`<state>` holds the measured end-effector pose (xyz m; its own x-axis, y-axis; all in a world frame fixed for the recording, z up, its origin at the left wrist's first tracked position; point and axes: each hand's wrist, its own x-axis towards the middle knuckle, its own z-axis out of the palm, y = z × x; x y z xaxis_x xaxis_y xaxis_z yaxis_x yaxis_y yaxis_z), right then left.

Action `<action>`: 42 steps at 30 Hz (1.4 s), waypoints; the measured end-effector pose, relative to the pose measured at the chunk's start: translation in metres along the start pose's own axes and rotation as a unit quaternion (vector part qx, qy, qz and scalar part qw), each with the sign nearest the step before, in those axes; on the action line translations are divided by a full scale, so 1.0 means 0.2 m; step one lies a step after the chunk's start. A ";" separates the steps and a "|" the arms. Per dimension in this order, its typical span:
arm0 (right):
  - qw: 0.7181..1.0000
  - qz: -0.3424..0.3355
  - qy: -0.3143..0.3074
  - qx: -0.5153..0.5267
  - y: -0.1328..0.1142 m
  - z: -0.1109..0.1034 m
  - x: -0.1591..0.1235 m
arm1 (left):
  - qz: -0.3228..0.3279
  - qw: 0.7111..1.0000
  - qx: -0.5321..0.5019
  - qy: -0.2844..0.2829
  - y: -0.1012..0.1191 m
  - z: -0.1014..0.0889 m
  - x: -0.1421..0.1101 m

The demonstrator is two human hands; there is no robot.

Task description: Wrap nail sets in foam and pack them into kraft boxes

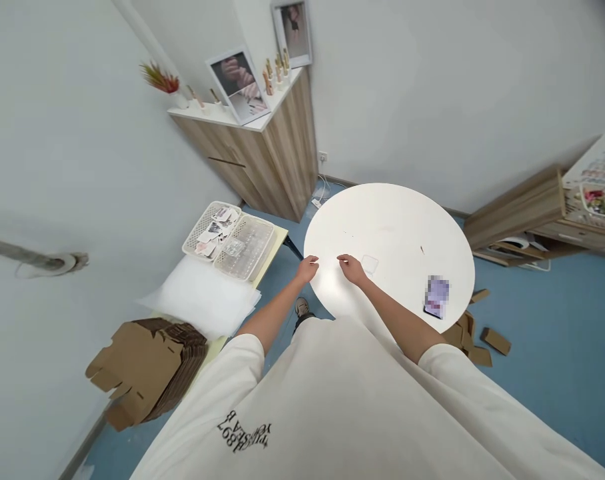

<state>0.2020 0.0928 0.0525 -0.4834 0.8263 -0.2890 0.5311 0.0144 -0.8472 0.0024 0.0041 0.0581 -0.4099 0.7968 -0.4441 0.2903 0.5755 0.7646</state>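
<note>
I stand at a round white table (397,220). My left hand (307,268) hovers at the table's near left edge, fingers curled loosely with nothing visible in them. My right hand (352,268) rests on the tabletop a little to the right, fingers bent and pinched together. Just beyond my right hand lies a small clear plastic piece (370,265), flat on the table. A phone (436,297) lies near the table's right front edge.
A low side table at left carries a white basket of small cards (208,230), a clear plastic tray (245,245), foam sheets (200,297) and a stack of flat cardboard boxes (147,367). Cardboard scraps (482,337) lie on the blue floor. Wooden cabinets stand against the walls.
</note>
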 end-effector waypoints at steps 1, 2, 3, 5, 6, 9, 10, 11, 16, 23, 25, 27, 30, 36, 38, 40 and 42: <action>1.000 -0.011 -0.008 -0.001 -0.05 0.04 0.02 | 0.002 1.000 -0.010 0.009 -0.02 -0.05 0.00; 1.000 -0.020 -0.013 -0.001 -0.10 0.07 0.03 | 0.007 1.000 -0.020 0.017 -0.04 -0.10 -0.01; 0.999 -0.028 -0.017 -0.001 -0.14 0.12 0.05 | 0.014 0.999 -0.028 0.022 -0.07 -0.16 -0.01; 0.999 -0.040 -0.023 -0.003 -0.23 0.21 0.08 | 0.031 0.998 -0.041 0.030 -0.13 -0.26 -0.01; 0.999 -0.045 -0.027 -0.004 -0.28 0.27 0.10 | 0.040 0.998 -0.045 0.033 -0.16 -0.31 0.00; 0.998 -0.061 -0.033 -0.015 -0.42 0.46 0.14 | 0.068 0.995 -0.059 0.046 -0.26 -0.48 0.02; 0.997 -0.066 -0.035 -0.020 -0.47 0.53 0.16 | 0.077 0.994 -0.063 0.052 -0.29 -0.54 0.03; 0.997 -0.070 -0.036 -0.025 -0.51 0.61 0.18 | 0.085 0.992 -0.067 0.058 -0.32 -0.61 0.04; 0.994 -0.086 -0.049 -0.041 -0.73 0.97 0.27 | 0.113 0.987 -0.067 0.088 -0.49 -1.00 0.09; 0.990 -0.108 -0.076 -0.044 -0.94 1.34 0.37 | 0.095 0.982 -0.040 0.158 -0.77 -1.52 0.22; 0.989 -0.112 -0.080 -0.043 -1.00 1.41 0.40 | 0.088 0.981 -0.013 0.174 -0.85 -1.64 0.26; 0.989 -0.112 -0.086 -0.046 -1.05 1.46 0.43 | 0.074 0.979 0.035 0.187 -0.91 -1.76 0.29; 0.988 -0.105 -0.100 -0.054 -1.12 1.51 0.48 | 0.029 0.968 0.146 0.202 -1.00 -1.92 0.33; 0.987 -0.085 -0.116 -0.070 -1.17 1.53 0.52 | -0.035 0.937 0.308 0.159 -1.10 -2.04 0.45; 0.987 -0.077 -0.122 -0.078 -1.17 1.53 0.53 | -0.031 0.934 0.325 0.144 -1.11 -2.05 0.47; 0.986 -0.071 -0.126 -0.084 -1.16 1.53 0.54 | -0.026 0.931 0.338 0.135 -1.10 -2.04 0.48; 0.986 -0.069 -0.128 -0.085 -1.17 1.53 0.55 | -0.014 0.929 0.347 0.130 -1.10 -2.05 0.48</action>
<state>-0.1878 0.0072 0.0819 -0.7070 0.6414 -0.2978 0.5468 0.2288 -0.8054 -0.4549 -0.1205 0.0381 -0.5944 0.7598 -0.2632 0.7266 0.6478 0.2289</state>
